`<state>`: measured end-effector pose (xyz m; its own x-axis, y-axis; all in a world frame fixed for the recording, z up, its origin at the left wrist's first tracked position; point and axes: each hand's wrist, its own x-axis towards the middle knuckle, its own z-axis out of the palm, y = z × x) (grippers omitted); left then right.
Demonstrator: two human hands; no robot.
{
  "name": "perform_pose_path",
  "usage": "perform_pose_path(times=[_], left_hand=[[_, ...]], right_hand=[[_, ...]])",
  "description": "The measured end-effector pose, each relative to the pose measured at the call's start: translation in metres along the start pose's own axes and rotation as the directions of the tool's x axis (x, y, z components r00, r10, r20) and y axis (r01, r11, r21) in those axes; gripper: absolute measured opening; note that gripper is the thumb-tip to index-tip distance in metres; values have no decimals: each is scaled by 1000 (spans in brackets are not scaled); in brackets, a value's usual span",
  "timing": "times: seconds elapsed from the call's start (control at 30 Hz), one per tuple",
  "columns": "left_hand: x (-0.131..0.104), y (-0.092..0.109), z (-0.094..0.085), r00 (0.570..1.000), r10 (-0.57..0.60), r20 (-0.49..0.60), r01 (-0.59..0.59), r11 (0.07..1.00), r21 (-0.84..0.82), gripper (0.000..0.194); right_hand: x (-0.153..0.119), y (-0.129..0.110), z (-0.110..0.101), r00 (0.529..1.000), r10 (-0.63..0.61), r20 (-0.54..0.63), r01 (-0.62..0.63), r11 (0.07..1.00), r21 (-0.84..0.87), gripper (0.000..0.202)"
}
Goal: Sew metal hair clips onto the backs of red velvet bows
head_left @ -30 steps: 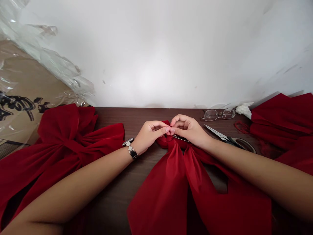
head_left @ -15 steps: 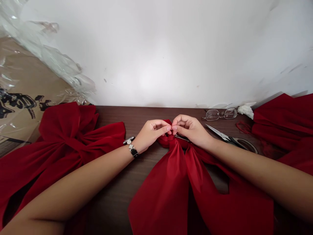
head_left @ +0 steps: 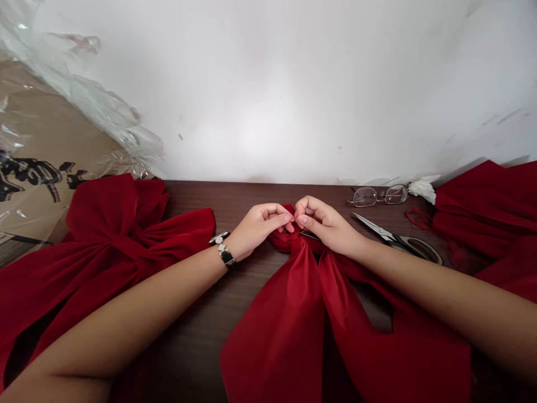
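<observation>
A red fabric bow [head_left: 289, 296] with long tails lies on the dark wooden table in front of me. Above its gathered knot, my left hand [head_left: 262, 224] and my right hand [head_left: 327, 224] meet fingertip to fingertip. Each pinches thumb against forefinger; what is between them is too small to make out, perhaps a bit of red thread. A thin metal piece [head_left: 309, 235], like a pin or wire, lies on the knot just under my right hand. A watch and a bracelet [head_left: 226, 256] sit on my left wrist.
Another red bow [head_left: 126, 240] lies at left, before a plastic-wrapped cardboard box [head_left: 46, 117]. To the right are scissors [head_left: 394, 238], eyeglasses [head_left: 380, 196], a crumpled white tissue [head_left: 423, 189], tangled red thread [head_left: 418, 218] and more red fabric [head_left: 482, 201]. A white wall [head_left: 268, 89] stands behind.
Both hands stay almost in place, still pinching over the knot. The fingertips have shifted very slightly, and less of the thin metal piece shows beneath my right hand.
</observation>
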<state>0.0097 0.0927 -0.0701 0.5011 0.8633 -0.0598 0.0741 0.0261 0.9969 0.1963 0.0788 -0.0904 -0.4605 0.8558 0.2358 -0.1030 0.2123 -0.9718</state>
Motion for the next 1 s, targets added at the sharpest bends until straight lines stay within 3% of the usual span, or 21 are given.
perform_pose_path(times=[0.27, 0.63, 1.0], left_hand=[[0, -2, -1, 1000, 14, 7, -14, 999, -33, 19], [0, -2, -1, 997, 45, 56, -46, 999, 20, 20], [0, -1, -1, 997, 38, 64, -38, 999, -2, 20]], right_hand=[[-1, -11, 0, 1000, 27, 8, -27, 999, -28, 25], [4, 0, -2, 993, 109, -32, -105, 987, 118, 30], [4, -2, -4, 993, 121, -19, -117, 986, 119, 29]])
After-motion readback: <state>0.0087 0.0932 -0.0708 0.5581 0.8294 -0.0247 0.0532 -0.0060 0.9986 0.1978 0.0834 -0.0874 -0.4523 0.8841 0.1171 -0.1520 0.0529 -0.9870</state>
